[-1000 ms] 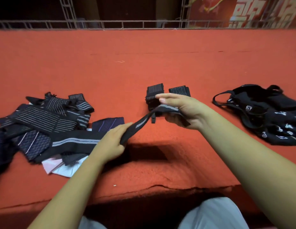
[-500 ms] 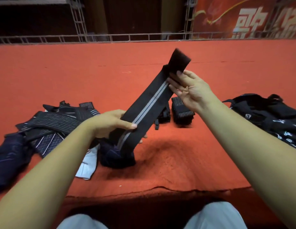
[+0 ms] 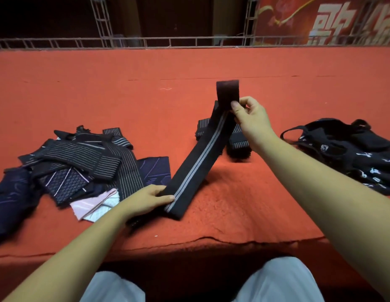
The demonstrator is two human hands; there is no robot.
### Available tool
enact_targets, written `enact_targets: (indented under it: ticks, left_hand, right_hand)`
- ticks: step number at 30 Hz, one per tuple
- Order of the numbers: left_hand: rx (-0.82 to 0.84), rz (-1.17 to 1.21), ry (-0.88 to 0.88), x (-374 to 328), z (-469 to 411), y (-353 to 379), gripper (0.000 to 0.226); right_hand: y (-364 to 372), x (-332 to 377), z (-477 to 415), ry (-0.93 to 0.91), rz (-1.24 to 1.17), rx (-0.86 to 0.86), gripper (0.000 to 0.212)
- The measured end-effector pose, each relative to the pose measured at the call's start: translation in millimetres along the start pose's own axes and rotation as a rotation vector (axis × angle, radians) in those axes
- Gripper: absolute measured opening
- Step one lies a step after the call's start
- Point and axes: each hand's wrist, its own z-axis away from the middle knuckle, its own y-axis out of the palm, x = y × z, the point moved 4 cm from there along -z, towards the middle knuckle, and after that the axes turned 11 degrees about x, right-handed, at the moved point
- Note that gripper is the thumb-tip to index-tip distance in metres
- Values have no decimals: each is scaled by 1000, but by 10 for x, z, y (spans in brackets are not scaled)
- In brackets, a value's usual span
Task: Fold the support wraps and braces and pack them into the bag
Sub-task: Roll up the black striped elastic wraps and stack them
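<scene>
Left of the bag (image 3: 353,153), the wrap (image 3: 196,168) slants, its long axis rising toward the bag. The left hand (image 3: 150,198) grips its low end; the right hand (image 3: 251,119) pinches its high end.

Bare red carpet (image 3: 146,94) lies open beyond everything up to the metal railing (image 3: 189,42), and between the folded wraps (image 3: 237,149) and the bag (image 3: 353,153) on the right, while the heap of wraps (image 3: 80,162) blocks the left and the taut strap (image 3: 196,168) slants across the middle.
</scene>
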Motion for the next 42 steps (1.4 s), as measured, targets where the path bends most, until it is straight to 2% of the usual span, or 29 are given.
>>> enact_targets:
  ticks: [2,6,8,10,11,13,15,17,19,20,23,25,28,30,33,36,39,42]
  left_hand:
    - [-4,64,30,38,63,21,19]
    - [15,274,149,-120,73,63,31]
    - [140,351,151,-194,73,118,35]
    - [343,326,84,-203,77,200,43]
    - [365,289,46,-204,69,209,47]
    - [167,193,0,-228,-40,129,53]
    - [-179,78,-18,-274,-165,-1,66]
    - [-383,55,49,-342,-288,-54,81]
    - [-390,107,147,-439,-456,-35,85]
    - [-366,152,171,-481,-544,-27,77]
    - [-325,273,173,-577,-690,31,30]
    - [-279,306,169,-595,-735,103,14]
    - [-220,493,213,-559,-783,194,18]
    - [-255,667,221,-481,-813,210,20]
    - [-355,737,206,-344,-876,173,26]
    - [-436,857,162,-233,-935,164,31]
    - [-404,860,132,-121,-1001,227,32]
    - [-361,884,193,-56,-1035,220,30]
  right_hand:
    - [25,-63,60,8,44,28,14]
    - [77,-12,97,9,-21,44,14]
    - [103,81,88,-3,-122,57,11]
    - [147,156,92,8,-219,92,10]
    - [173,173,97,21,-256,115,9]
    - [229,185,139,60,-307,157,13]
    - [293,160,202,102,-335,207,13]
    - [368,118,265,136,-378,283,11]
    - [411,86,312,177,-426,340,10]
    - [417,73,331,199,-449,357,10]
    - [378,52,351,239,-501,364,13]
    - [332,43,349,234,-527,354,9]
    - [264,-32,343,229,-591,351,13]
    - [264,-106,349,268,-646,340,20]
    - [348,-218,380,343,-605,353,29]
    - [505,-359,457,316,-522,395,11]
    - [605,-585,501,297,-451,340,26]
    - [633,-806,516,281,-318,245,42]
